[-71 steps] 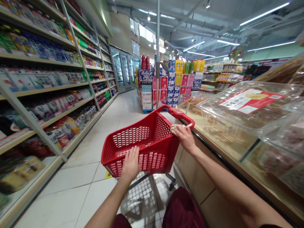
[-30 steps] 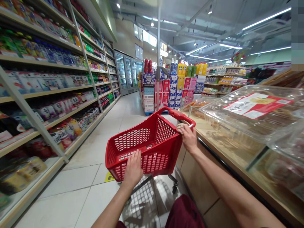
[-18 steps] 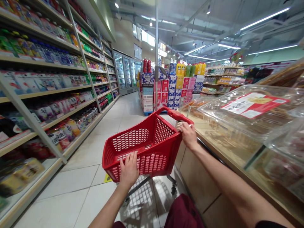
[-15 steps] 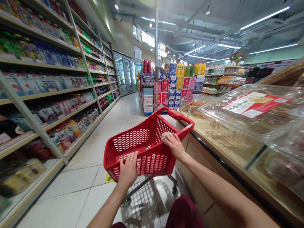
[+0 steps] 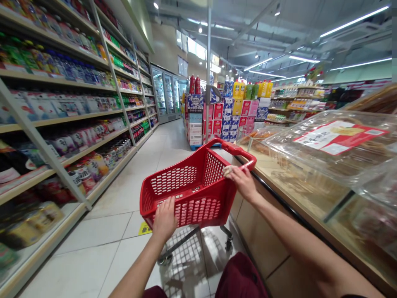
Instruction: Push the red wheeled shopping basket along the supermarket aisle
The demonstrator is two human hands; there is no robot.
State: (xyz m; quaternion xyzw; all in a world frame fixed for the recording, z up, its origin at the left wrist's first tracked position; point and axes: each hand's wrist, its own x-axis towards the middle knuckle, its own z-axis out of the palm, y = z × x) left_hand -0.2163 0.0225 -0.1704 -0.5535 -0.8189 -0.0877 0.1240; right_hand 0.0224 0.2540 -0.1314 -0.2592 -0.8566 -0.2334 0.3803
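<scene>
A red plastic shopping cart point(image 5: 214, 207) with perforated sides stands sideways in front of me. My left hand point(image 5: 165, 218) holds its near side, the fingers hooked over the top rim and the thumb hidden. A small crumpled whitish cloth point(image 5: 228, 171) is pinched in my right hand point(image 5: 245, 183). That hand is at the basket's upper rim, just below the cart's handle point(image 5: 238, 152). Through the open top the basket's inside shows red plastic walls and floor.
Drink shelves point(image 5: 102, 111) line the left side. A wooden counter point(image 5: 279, 244) with clear plastic food boxes point(image 5: 328, 145) runs close along the right. Stacked cartons point(image 5: 214, 120) and a metal pole point(image 5: 208, 54) stand ahead. A yellow floor sticker point(image 5: 144, 229) lies beyond the cart.
My right hand has slid the cloth rightward along the rim toward the handle end. My left hand stays on the near rim. The view has shifted slightly.
</scene>
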